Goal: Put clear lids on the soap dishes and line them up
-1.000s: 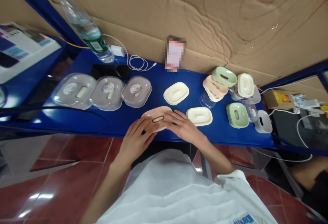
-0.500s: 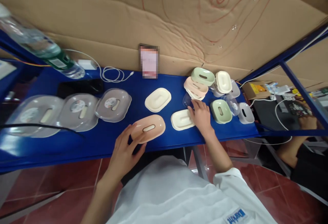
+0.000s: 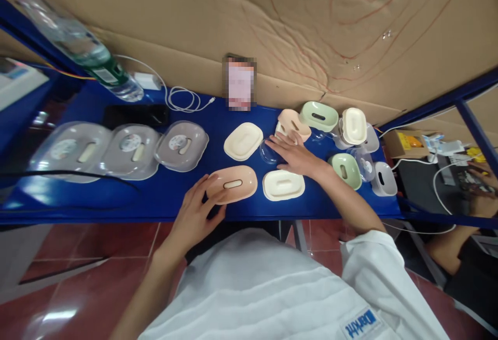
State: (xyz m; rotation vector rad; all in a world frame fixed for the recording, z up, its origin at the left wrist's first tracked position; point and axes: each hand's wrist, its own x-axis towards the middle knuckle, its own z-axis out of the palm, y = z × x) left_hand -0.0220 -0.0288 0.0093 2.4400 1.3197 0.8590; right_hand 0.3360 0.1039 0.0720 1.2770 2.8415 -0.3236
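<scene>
My left hand (image 3: 198, 210) grips the left end of a peach oval container (image 3: 249, 182), which rests on the blue table with a cream piece in its slot. My right hand (image 3: 295, 157) has its fingers spread over a clear lid (image 3: 267, 152) and the front of a peach container (image 3: 292, 118) that lies on a cream one; whether it touches them is unclear. Just below this hand lies a cream lid (image 3: 284, 185). Another cream lid (image 3: 244, 141) lies further left. Behind the peach container sits a green container (image 3: 319, 116).
Three greyish lidded containers (image 3: 182, 146) stand at the left, near a black phone (image 3: 136, 115), a cable and a water bottle (image 3: 93, 60). More cream, green (image 3: 345, 172) and white containers (image 3: 384, 179) are at the right. Beyond the blue frame, another person's arm shows.
My right hand has left the near cream lid and moved up, its fingers now over the clear lid. The upper peach container has shifted left of the green one. The whole view has shifted.
</scene>
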